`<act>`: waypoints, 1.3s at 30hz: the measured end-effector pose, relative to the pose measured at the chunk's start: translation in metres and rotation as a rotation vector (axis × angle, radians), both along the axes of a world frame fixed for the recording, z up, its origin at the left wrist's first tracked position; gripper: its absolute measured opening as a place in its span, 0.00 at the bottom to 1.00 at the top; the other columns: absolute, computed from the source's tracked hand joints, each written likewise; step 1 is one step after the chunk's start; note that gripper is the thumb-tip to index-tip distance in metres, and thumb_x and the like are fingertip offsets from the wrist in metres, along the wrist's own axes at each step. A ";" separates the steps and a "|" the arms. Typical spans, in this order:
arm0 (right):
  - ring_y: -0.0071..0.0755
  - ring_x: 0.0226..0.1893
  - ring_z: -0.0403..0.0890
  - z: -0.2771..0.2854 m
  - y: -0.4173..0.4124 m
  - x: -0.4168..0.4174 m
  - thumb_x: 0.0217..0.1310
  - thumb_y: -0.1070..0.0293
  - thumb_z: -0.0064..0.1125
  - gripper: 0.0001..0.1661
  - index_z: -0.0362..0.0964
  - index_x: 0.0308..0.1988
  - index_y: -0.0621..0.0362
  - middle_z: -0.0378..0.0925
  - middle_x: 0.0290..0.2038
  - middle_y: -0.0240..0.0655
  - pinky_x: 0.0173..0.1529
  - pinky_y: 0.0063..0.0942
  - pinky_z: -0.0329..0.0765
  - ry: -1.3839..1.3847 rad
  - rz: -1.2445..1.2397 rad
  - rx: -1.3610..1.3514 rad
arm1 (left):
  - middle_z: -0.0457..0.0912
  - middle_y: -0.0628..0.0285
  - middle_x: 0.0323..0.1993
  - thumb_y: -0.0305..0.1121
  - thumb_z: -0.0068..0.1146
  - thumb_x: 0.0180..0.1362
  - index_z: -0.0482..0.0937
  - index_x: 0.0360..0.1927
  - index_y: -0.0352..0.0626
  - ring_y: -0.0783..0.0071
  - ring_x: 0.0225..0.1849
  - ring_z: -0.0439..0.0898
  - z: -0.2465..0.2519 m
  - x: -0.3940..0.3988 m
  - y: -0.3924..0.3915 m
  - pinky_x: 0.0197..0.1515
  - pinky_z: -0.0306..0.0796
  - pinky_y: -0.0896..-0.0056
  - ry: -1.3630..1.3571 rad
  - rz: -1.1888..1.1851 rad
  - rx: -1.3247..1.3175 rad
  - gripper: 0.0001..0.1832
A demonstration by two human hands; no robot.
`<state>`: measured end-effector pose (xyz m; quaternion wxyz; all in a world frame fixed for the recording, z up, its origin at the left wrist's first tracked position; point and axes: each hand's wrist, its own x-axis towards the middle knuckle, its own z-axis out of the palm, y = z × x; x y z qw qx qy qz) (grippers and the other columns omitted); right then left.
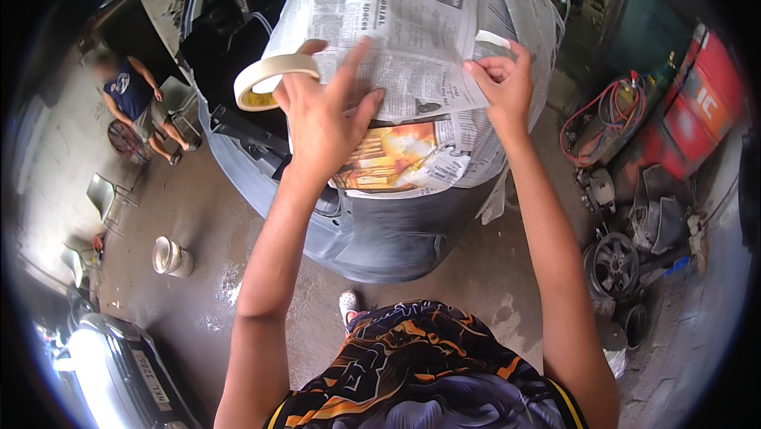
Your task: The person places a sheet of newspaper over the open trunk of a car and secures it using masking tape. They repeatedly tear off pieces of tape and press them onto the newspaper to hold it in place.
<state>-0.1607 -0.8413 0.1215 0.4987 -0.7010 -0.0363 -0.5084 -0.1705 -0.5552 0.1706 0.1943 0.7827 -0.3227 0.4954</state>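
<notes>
A roll of masking tape (277,66) hangs on the fingers of my left hand (324,111). The other fingers of that hand spread over a printed newspaper sheet (416,54). My right hand (508,87) pinches this sheet near its lower right corner. Beside the right fingertips, a short pale strip (492,38), apparently tape, stands up. Under the sheet, more newspaper (461,164) and a colour-printed page (386,155) cover part of a car. Below them the car's grey bumper (386,233) is bare.
At left a person (134,96) sits near the wall; a bucket (172,256) stands on the wet floor (208,322). Another car (131,363) is at lower left. To the right are coiled hoses (606,114), a red drum (695,102) and an alloy wheel (613,263).
</notes>
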 end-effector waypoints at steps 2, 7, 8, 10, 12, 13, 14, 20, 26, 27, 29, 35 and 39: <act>0.28 0.31 0.86 0.000 -0.003 0.000 0.55 0.68 0.79 0.44 0.60 0.62 0.67 0.87 0.35 0.37 0.39 0.25 0.81 0.011 -0.003 0.004 | 0.73 0.52 0.60 0.43 0.76 0.51 0.84 0.60 0.65 0.54 0.61 0.70 0.007 -0.004 -0.012 0.61 0.58 0.51 -0.020 -0.113 0.146 0.30; 0.28 0.39 0.86 0.013 -0.003 -0.018 0.55 0.69 0.78 0.41 0.61 0.61 0.66 0.86 0.40 0.39 0.46 0.26 0.81 -0.176 -0.050 -0.027 | 0.77 0.60 0.56 0.40 0.74 0.50 0.91 0.48 0.63 0.58 0.58 0.74 0.007 -0.001 -0.041 0.61 0.64 0.52 -0.049 -0.263 0.421 0.19; 0.28 0.40 0.85 0.017 0.002 -0.026 0.56 0.71 0.78 0.40 0.62 0.62 0.65 0.86 0.41 0.39 0.49 0.27 0.81 -0.228 0.015 -0.094 | 0.78 0.60 0.54 0.40 0.74 0.51 0.91 0.47 0.61 0.59 0.57 0.75 0.010 -0.002 -0.041 0.62 0.65 0.51 -0.028 -0.268 0.429 0.17; 0.30 0.43 0.85 0.021 0.009 -0.047 0.56 0.73 0.77 0.40 0.62 0.63 0.63 0.85 0.42 0.39 0.53 0.29 0.81 -0.318 0.133 -0.232 | 0.78 0.59 0.54 0.40 0.73 0.51 0.91 0.47 0.60 0.57 0.58 0.75 0.014 -0.001 -0.042 0.62 0.64 0.50 0.000 -0.279 0.442 0.17; 0.31 0.44 0.85 0.016 0.016 -0.054 0.55 0.75 0.76 0.41 0.63 0.64 0.60 0.85 0.43 0.38 0.55 0.31 0.81 -0.170 0.266 -0.303 | 0.78 0.58 0.54 0.40 0.73 0.52 0.91 0.47 0.59 0.56 0.58 0.75 0.014 0.000 -0.044 0.62 0.63 0.50 0.019 -0.284 0.455 0.17; 0.32 0.45 0.85 0.013 0.017 -0.057 0.55 0.76 0.76 0.41 0.63 0.65 0.59 0.85 0.43 0.38 0.55 0.31 0.81 -0.097 0.335 -0.336 | 0.78 0.57 0.55 0.40 0.73 0.52 0.91 0.47 0.59 0.55 0.58 0.75 0.015 0.001 -0.045 0.62 0.63 0.49 0.021 -0.279 0.462 0.17; 0.34 0.51 0.84 0.007 0.015 -0.058 0.55 0.79 0.75 0.42 0.62 0.66 0.60 0.84 0.48 0.39 0.60 0.34 0.79 0.038 0.360 -0.320 | 0.78 0.57 0.55 0.40 0.73 0.52 0.91 0.48 0.58 0.54 0.59 0.75 0.014 0.001 -0.046 0.62 0.62 0.49 0.024 -0.272 0.469 0.17; 0.33 0.61 0.78 0.004 -0.006 -0.054 0.62 0.74 0.71 0.22 0.74 0.54 0.61 0.77 0.58 0.37 0.67 0.37 0.74 0.090 0.538 -0.226 | 0.78 0.55 0.55 0.39 0.71 0.57 0.88 0.52 0.53 0.55 0.61 0.73 0.023 -0.002 -0.049 0.65 0.56 0.51 0.179 -0.325 0.379 0.18; 0.31 0.58 0.79 0.015 -0.002 -0.060 0.66 0.69 0.69 0.13 0.78 0.49 0.59 0.78 0.57 0.34 0.65 0.33 0.77 0.140 0.615 -0.055 | 0.77 0.56 0.51 0.45 0.73 0.58 0.88 0.50 0.52 0.57 0.58 0.72 0.019 -0.004 -0.063 0.61 0.56 0.49 0.258 -0.323 0.092 0.19; 0.30 0.59 0.79 0.014 -0.003 -0.059 0.67 0.69 0.68 0.12 0.78 0.48 0.59 0.78 0.57 0.34 0.65 0.33 0.77 0.134 0.618 -0.049 | 0.77 0.56 0.51 0.45 0.72 0.58 0.88 0.49 0.51 0.58 0.58 0.72 0.019 -0.006 -0.066 0.61 0.56 0.48 0.271 -0.318 0.075 0.18; 0.30 0.59 0.79 0.012 -0.004 -0.059 0.68 0.70 0.67 0.11 0.78 0.48 0.60 0.78 0.57 0.35 0.65 0.33 0.76 0.122 0.625 -0.037 | 0.77 0.57 0.51 0.44 0.73 0.57 0.89 0.45 0.50 0.58 0.57 0.72 0.016 -0.012 -0.071 0.61 0.56 0.48 0.287 -0.335 0.091 0.15; 0.30 0.59 0.79 0.012 -0.001 -0.056 0.66 0.70 0.69 0.16 0.78 0.51 0.62 0.77 0.58 0.38 0.64 0.33 0.79 0.160 0.662 0.036 | 0.78 0.58 0.48 0.35 0.72 0.55 0.89 0.37 0.47 0.57 0.56 0.73 0.009 -0.010 -0.080 0.60 0.55 0.47 0.214 -0.319 0.071 0.08; 0.32 0.58 0.80 0.017 0.012 -0.063 0.64 0.69 0.72 0.26 0.77 0.59 0.61 0.75 0.62 0.40 0.63 0.34 0.80 0.021 0.503 0.074 | 0.78 0.57 0.49 0.31 0.70 0.56 0.88 0.35 0.46 0.56 0.55 0.73 0.015 -0.017 -0.087 0.60 0.54 0.47 0.146 -0.292 0.026 0.05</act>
